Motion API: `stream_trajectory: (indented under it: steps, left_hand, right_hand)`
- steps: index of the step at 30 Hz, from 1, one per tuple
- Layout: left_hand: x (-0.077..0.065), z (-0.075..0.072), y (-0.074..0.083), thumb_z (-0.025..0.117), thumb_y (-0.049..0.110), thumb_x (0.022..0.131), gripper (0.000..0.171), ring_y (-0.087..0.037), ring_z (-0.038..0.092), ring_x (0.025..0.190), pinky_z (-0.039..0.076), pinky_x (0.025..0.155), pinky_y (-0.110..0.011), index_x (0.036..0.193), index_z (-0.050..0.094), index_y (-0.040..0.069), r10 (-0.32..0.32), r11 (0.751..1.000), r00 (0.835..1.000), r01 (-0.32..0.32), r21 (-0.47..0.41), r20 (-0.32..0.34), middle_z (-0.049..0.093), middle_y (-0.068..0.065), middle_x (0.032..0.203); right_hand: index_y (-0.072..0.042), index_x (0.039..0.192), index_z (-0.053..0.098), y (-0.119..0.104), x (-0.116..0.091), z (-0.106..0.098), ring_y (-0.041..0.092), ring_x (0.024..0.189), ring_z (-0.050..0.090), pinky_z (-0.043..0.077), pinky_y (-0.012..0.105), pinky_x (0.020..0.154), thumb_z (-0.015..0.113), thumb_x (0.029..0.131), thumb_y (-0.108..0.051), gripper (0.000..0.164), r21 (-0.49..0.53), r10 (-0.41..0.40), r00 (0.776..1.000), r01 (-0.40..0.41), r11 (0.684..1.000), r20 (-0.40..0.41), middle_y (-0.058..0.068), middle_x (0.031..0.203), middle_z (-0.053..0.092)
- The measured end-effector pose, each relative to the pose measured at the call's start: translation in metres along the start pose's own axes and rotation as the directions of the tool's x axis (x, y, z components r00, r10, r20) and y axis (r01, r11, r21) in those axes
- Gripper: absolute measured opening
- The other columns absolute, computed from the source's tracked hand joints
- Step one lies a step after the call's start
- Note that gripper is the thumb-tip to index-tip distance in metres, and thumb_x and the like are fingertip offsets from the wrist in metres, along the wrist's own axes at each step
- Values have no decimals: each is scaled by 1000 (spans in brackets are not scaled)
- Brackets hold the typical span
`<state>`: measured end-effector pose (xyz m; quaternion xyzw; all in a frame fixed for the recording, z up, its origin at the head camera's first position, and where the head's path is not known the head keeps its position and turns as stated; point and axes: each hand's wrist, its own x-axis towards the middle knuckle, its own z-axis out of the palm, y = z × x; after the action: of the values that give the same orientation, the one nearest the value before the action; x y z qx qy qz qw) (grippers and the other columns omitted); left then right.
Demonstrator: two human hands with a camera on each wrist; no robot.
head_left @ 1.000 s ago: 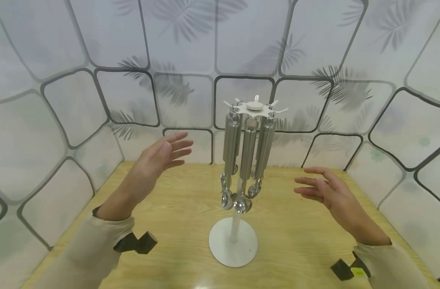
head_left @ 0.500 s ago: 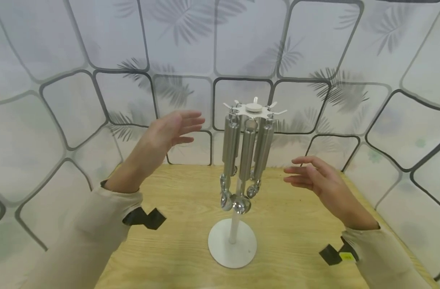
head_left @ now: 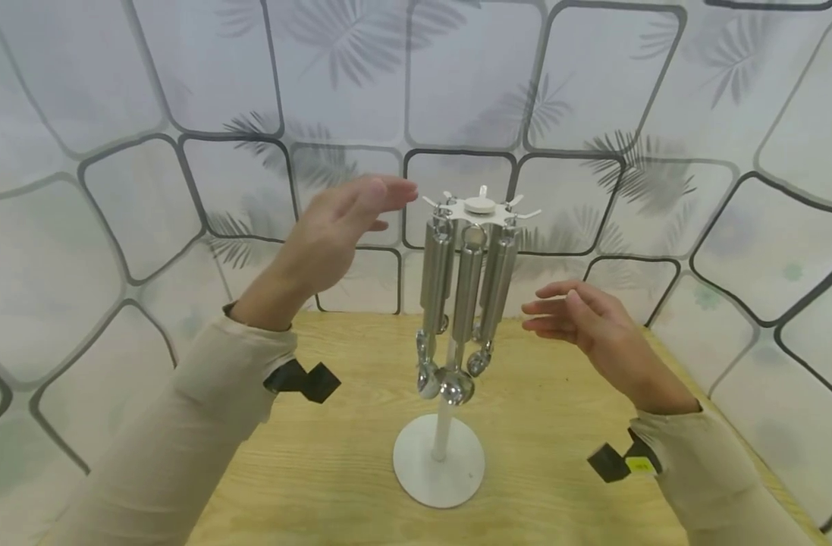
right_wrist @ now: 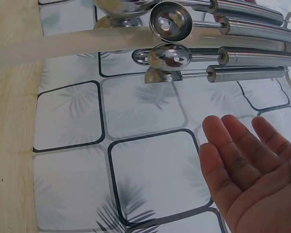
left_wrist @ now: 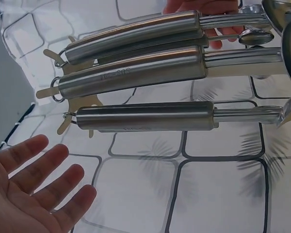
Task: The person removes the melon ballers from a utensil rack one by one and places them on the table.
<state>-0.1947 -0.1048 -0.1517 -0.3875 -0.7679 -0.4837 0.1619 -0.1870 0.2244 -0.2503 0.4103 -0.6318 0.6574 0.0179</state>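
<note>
A white stand with a round base and a hooked top disc bears several steel scoops. They hang by rings, handles up and round bowls down. My left hand is raised left of the hooks, its fingertips close to the disc's left hooks in the head view. In the left wrist view its fingers are spread and hold nothing. To the right of the scoops, lower down, is my right hand. The right wrist view shows its fingers loosely extended, with a shiny scoop bowl farther up.
The stand's base rests on a light wooden table. Patterned sheeting with dark outlines and leaf prints encloses the table at the back and both sides. Each sleeved wrist wears a black camera mount.
My left hand has risen and moved right, toward the stand's top. My right hand has shifted left and slightly up, nearer the scoops. The stand and scoops stay in place.
</note>
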Motion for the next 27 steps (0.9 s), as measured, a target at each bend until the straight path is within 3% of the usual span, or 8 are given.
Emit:
stream_trajectory:
  steps: [6,11,20,27]
  left_hand:
    - [3,2,1,26,21,106,47,-23,52,123,45,97,-40,130,54,-7,51,998,998,-52,24,27,57,-16,133]
    - [13,4,7,25,22,106,48,-21,52,122,44,98,-36,127,57,-6,75,996,997,-75,43,19,58,-15,131]
    - [24,11,17,27,21,106,45,-16,56,117,44,96,-33,126,60,-1,61,997,998,-62,51,8,63,-11,125]
    - [30,18,18,30,24,106,43,-13,55,116,40,100,-31,123,63,3,39,994,998,-44,104,44,65,-6,121]
  right_hand:
    - [-8,121,58,5,5,3,22,105,65,51,33,90,29,107,-11,33,12,27,999,-27,1000,22,8,116,67]
    - [-7,119,59,3,11,4,21,104,66,52,33,89,32,107,-14,30,-9,27,1000,-27,1000,-6,8,114,67]
    - [-5,118,60,2,22,8,21,102,67,52,32,88,35,107,-15,29,49,32,999,-32,998,-12,8,111,68]
    - [-7,115,62,2,26,13,19,100,67,52,31,88,36,107,-17,29,47,42,999,-41,998,-10,7,110,68]
